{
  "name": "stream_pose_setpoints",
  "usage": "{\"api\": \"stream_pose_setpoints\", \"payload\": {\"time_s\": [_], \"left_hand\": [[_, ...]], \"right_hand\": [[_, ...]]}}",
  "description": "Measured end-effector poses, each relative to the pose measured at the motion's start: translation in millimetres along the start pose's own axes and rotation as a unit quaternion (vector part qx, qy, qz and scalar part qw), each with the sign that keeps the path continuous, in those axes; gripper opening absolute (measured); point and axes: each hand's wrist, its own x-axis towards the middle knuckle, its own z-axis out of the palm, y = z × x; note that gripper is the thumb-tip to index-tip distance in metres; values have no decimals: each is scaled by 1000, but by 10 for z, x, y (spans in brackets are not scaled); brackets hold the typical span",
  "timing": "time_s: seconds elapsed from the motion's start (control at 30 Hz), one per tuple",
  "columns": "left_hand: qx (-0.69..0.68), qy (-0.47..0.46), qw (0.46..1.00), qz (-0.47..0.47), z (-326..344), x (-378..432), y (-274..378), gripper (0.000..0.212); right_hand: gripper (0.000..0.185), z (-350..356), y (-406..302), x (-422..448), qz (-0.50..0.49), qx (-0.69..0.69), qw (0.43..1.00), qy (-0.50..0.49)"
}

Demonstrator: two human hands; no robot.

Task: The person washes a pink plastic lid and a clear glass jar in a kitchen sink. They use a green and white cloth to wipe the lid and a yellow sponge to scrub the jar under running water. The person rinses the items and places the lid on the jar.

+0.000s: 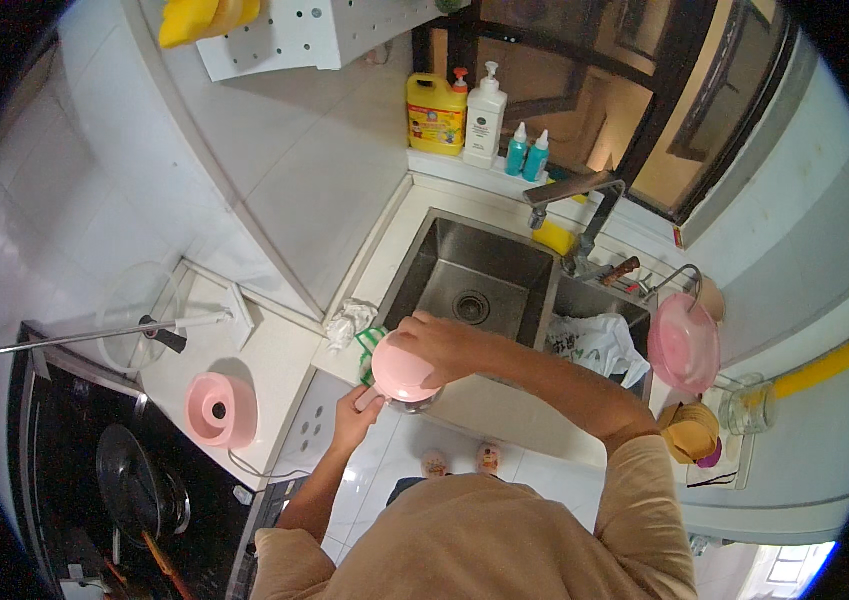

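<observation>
In front of me, over the counter edge by the sink, is a pink-topped jug (394, 371) with a see-through lower part just showing beneath. My left hand (356, 421) is closed around its pink handle (369, 400). My right hand (430, 346) rests over the pink top with bent fingers, and part of the top is hidden under it. Just behind the jug lies a green-and-white cloth (369, 346), partly covered. A pink appliance base (220, 409) with a round hollow and a cord sits on the counter to the left.
A steel sink (439, 289) with a tap (593, 217) lies ahead. Its smaller basin holds a white plastic bag (600, 341). Bottles, including a yellow jug (435, 112), line the sill. A pink basin (683, 341) leans at right. On the left hob is a frying pan (128, 476).
</observation>
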Motion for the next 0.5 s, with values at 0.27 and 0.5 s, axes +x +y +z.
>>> {"api": "stream_pose_setpoints", "payload": {"time_s": [0.27, 0.5], "left_hand": [[34, -34, 999, -15, -46, 17, -45, 22], [-31, -33, 998, 33, -26, 105, -95, 30]], "right_hand": [[64, 161, -230, -53, 178, -15, 982, 69], [67, 181, -177, -260, 205, 75, 969, 115]]}}
